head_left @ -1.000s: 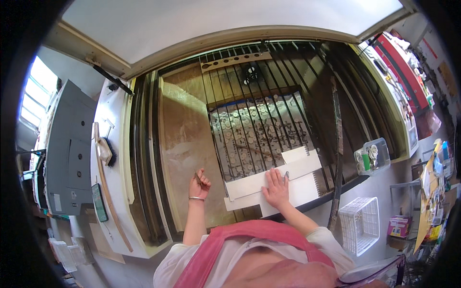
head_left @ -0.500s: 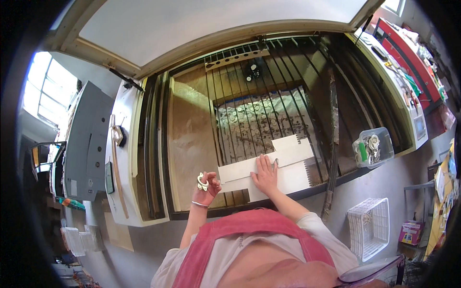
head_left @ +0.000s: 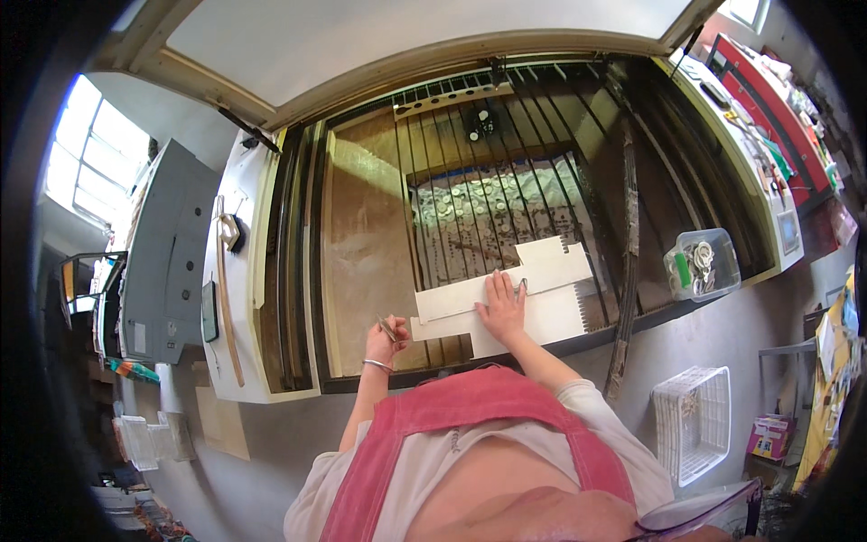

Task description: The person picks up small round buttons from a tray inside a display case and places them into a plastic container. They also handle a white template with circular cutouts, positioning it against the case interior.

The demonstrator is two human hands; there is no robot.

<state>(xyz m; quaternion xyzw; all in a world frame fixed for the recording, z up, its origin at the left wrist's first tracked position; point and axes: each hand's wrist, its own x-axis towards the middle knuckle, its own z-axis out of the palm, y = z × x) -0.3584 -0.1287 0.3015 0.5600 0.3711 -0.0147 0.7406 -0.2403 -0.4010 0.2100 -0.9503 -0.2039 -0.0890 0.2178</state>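
My right hand [head_left: 504, 309] lies flat on overlapping white sheets [head_left: 452, 296], its fingers stretched out. A small dark loop [head_left: 523, 284] shows beside its fingers; I cannot make out what it is. The sheets have stepped and toothed edges and rest across the dark slats [head_left: 542, 199] at the near side of a machine bed. Just left of the sheets, my left hand [head_left: 383, 348] is closed on a small cut-out piece [head_left: 387, 329], now turned nearly edge-on, brownish along its edge. Whether it is one piece or a stack, I cannot tell.
Below the slats lie many small pale cut pieces [head_left: 479, 203]. A clear plastic box [head_left: 727, 271] of cut pieces stands at the right, above a white basket [head_left: 664, 425] at floor level. A dark bar [head_left: 630, 217] crosses the bed; a raised lid [head_left: 406, 54] hangs over the far side.
The cut-out piece in my left hand has turned from showing its pale, curved face to nearly edge-on. My right hand stays on the sheets. The whole view has shifted slightly.
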